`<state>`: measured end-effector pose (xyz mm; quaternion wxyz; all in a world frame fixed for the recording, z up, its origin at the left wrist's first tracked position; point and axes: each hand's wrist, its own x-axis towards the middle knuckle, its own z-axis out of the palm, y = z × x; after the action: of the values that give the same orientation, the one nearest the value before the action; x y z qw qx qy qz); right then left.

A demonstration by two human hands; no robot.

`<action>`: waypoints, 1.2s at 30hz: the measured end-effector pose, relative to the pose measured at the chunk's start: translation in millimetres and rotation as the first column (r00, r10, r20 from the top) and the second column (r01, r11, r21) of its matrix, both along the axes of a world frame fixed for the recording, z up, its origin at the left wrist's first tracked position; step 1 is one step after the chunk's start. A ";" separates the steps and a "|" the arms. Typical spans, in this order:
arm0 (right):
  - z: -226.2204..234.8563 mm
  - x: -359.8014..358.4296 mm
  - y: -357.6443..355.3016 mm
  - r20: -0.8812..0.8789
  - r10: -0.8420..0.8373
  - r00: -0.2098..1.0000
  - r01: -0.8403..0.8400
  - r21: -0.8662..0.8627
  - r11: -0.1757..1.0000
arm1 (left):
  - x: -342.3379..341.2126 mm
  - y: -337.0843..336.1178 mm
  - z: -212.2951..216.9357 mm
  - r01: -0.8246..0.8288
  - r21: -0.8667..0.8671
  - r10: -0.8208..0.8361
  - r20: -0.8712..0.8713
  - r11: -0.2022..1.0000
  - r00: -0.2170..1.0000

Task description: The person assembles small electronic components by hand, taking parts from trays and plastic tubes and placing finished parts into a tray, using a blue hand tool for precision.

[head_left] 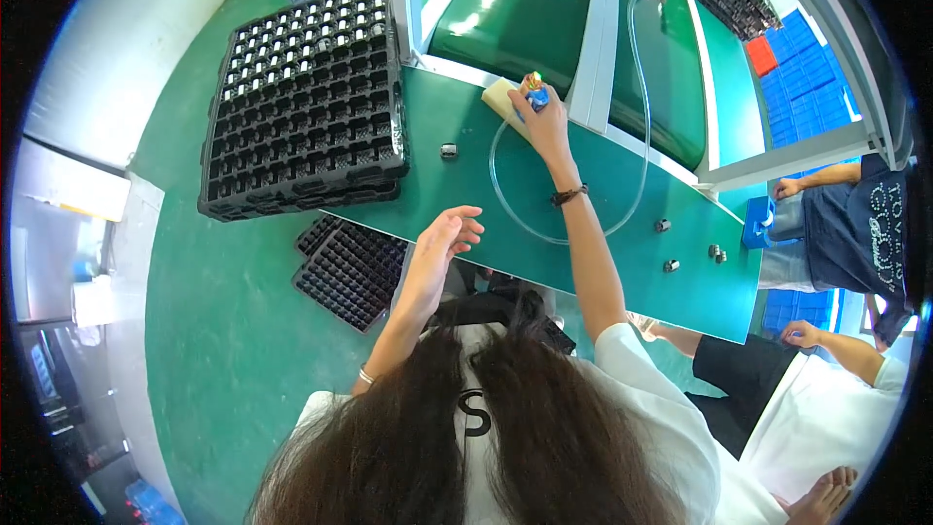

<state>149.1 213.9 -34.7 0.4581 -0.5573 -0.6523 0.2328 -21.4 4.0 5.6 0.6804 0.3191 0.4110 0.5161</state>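
- Currently gripping a blue-and-gold tool [537, 97] in the right hand [548, 126], wrapping its fingers around the body at the far edge of the bench [637, 277], just beside a pale yellow block [501, 103].
- Reaching with the right forearm across a clear hose [495, 165] looping over the bench.
- Holding the left hand [440, 238] half open and empty, curling its fingers loosely at the near edge.
- Facing a metal cylinder [448, 151] lying beyond the left hand, right of stacked black trays [311, 197].
- Seeing more small metal parts [672, 265] lying farther right, near a blue holder [758, 224] at the bench's right end.
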 end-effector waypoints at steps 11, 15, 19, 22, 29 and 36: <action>5.1 15.7 -23.5 0.140 0.027 0.990 -0.038 0.077 0.996 | -10.0 -3.0 3.2 -0.062 -0.034 0.062 -0.001 0.997 0.998; 9.9 16.5 -29.2 0.156 -0.001 0.988 -0.005 0.039 0.999 | -9.8 -2.9 4.0 -0.061 -0.044 0.061 -0.005 0.997 0.998; 5.8 11.1 -17.8 0.156 -0.026 0.987 0.005 0.133 0.991 | -8.1 -3.0 4.1 -0.053 -0.039 0.053 -0.004 0.998 0.999; 3.9 0.6 -8.6 0.030 -0.067 0.997 0.062 0.138 0.989 | -12.3 -4.0 4.3 -0.057 -0.035 0.056 -0.032 0.998 0.998; -5.7 -9.8 18.7 -0.057 0.012 0.998 -0.012 0.004 1.000 | -42.1 12.9 26.4 -0.155 0.105 0.172 -0.191 0.982 0.966; -6.4 5.5 93.7 -0.306 0.152 0.940 -0.167 -0.023 0.986 | -167.7 137.3 43.9 -0.258 0.702 0.743 -0.660 0.664 0.115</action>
<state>154.6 307.6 -41.1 0.5186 -0.4713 -0.6112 0.3679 -189.1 141.3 49.6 0.0055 0.5221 0.6800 0.5147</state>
